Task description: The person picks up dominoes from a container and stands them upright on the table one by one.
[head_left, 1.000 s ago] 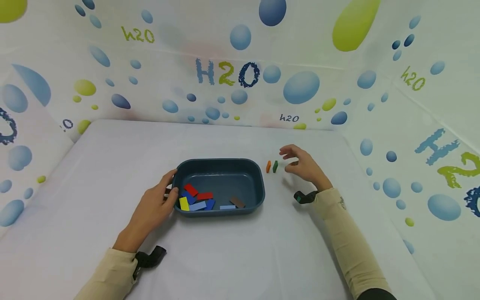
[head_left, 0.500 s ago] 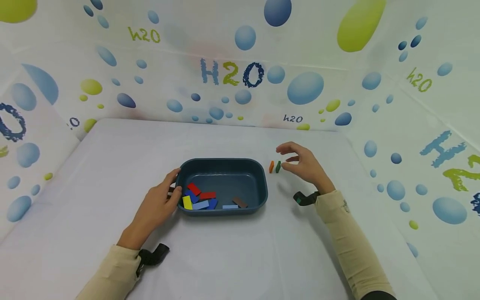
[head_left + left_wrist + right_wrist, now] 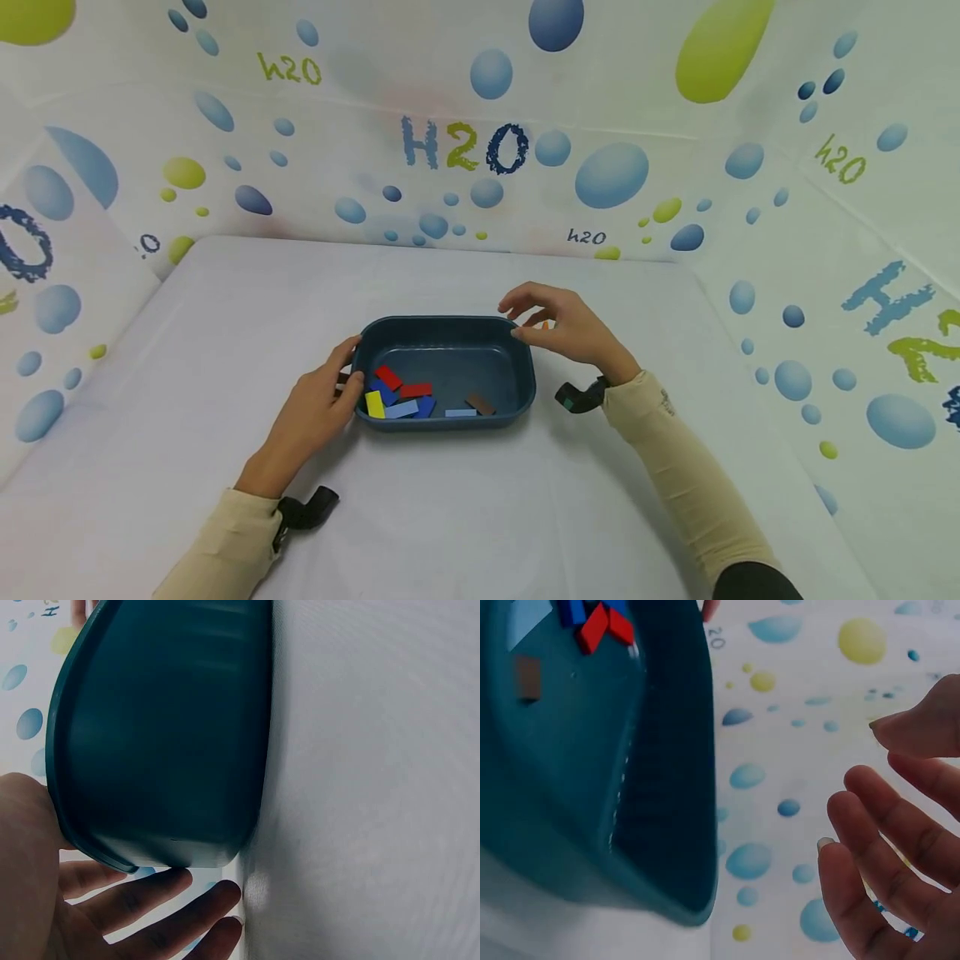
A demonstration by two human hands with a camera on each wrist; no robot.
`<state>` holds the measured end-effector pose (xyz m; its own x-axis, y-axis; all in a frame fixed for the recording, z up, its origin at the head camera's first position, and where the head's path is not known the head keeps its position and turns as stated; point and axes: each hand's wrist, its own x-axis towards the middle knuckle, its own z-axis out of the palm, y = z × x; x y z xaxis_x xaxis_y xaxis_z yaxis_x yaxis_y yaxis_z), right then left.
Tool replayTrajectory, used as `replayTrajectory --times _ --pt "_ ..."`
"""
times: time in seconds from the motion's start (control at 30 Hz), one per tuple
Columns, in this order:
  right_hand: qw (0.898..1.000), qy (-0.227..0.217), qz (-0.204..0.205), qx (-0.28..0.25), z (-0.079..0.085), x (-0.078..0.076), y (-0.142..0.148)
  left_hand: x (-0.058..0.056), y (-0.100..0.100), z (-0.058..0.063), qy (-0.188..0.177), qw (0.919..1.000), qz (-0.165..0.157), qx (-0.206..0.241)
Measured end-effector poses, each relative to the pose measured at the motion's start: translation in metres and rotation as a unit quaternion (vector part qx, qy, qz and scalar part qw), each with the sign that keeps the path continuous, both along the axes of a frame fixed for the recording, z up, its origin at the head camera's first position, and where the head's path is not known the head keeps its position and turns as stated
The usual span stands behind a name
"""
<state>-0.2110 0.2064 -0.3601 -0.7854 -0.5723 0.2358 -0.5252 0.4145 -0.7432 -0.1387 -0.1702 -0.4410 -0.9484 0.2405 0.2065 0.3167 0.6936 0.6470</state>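
A dark teal plastic tub (image 3: 465, 367) stands on the white-covered table. My left hand (image 3: 311, 417) holds its left end, thumb at the rim and fingers by the outer wall; the left wrist view shows these fingers (image 3: 169, 900) spread beside it. Over the tub's back right corner is my right hand (image 3: 562, 325), thumb and fingers apart. Nothing shows between its fingers (image 3: 870, 862) in the right wrist view. An orange piece (image 3: 546, 325) peeks out behind that hand, which hides the green piece. Red (image 3: 415, 390), yellow (image 3: 374, 405), blue and brown (image 3: 480, 405) flat blocks lie inside the tub.
White cloth (image 3: 480, 508) covers the tabletop around the tub. A patterned curtain (image 3: 337, 108) with blue and green drops encloses the back and sides. Each wrist carries a small black camera, the left camera (image 3: 309, 508) low over the cloth and the right camera (image 3: 581, 397) near the tub.
My right hand has moved left, from beside the orange and green pieces to the tub's right rim, and now covers most of them. The left hand keeps its place on the tub.
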Motion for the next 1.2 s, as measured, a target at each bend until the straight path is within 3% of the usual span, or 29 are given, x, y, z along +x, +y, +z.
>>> replayTrajectory --times 0.23,0.43,0.8,1.2 --pt "0.999 0.003 0.048 -0.002 0.009 -0.010 -0.033 0.000 -0.001 -0.002 0.000 1.0000 -0.001 0.000" --pt "0.996 -0.002 0.085 -0.004 0.008 -0.019 -0.056 0.000 -0.002 -0.002 -0.002 1.0000 -0.001 0.001" --pt "0.993 -0.035 0.116 -0.002 -0.013 -0.029 -0.086 0.000 -0.001 -0.002 -0.001 1.0000 0.002 0.002" --pt "0.987 -0.055 0.142 0.057 -0.034 -0.035 -0.113 0.000 -0.001 -0.002 -0.002 1.0000 0.001 0.000"
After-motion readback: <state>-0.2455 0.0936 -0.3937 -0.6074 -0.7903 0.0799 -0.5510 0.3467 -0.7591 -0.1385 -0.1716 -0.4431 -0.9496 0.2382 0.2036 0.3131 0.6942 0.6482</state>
